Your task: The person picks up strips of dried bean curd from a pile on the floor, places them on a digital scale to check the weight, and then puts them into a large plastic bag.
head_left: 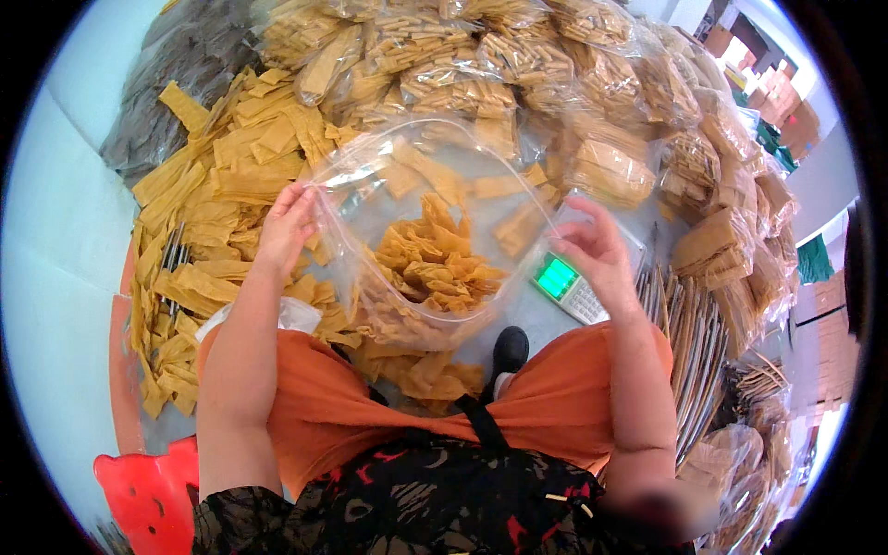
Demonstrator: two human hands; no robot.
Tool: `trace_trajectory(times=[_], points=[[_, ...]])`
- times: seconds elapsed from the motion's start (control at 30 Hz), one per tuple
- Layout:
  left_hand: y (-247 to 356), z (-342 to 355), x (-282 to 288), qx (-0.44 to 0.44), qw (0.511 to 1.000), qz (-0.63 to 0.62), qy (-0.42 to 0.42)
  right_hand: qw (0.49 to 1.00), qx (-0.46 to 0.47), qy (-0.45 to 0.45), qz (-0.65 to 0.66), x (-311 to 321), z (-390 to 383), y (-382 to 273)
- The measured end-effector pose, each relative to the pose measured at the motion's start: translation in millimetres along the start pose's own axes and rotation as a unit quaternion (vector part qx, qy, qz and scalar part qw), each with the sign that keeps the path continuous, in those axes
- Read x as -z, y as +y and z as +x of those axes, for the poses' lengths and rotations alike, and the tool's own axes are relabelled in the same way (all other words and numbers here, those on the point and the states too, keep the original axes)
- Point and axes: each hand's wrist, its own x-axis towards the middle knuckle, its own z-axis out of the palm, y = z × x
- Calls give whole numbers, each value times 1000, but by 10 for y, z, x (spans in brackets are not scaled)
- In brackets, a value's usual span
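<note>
A large clear plastic bag (344, 242) is spread wide at its mouth in front of my knees. My left hand (289, 227) pinches its rim on the left between thumb and fingers. On the opposite side my right hand (599, 252) is closed on the rim with thumb and forefinger, the other fingers curved. Crumpled, thin yellow-brown sheets (430, 254) lie heaped inside the bag; their exact material I cannot make out. A scale (583, 303) with a lit green display and a keypad stands just under my right hand.
Loose yellow-brown strips (222, 185) are piled at the left. Filled clear bags (601, 162) are stacked at the back and right. Long thin rods (689, 356) lie right of my knee. A red plastic stool-like thing (148, 499) stands at lower left, by a pale wall (65, 240).
</note>
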Motion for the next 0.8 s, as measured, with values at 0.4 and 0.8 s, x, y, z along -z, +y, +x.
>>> trace_trajectory(times=[0.4,0.8], points=[[-122,1,14,-49,994,-73,65,984,82,158,-7,-385,-65,410],[809,-945,209,-267,951,80,134,945,133,272,120,69,-188,-132]])
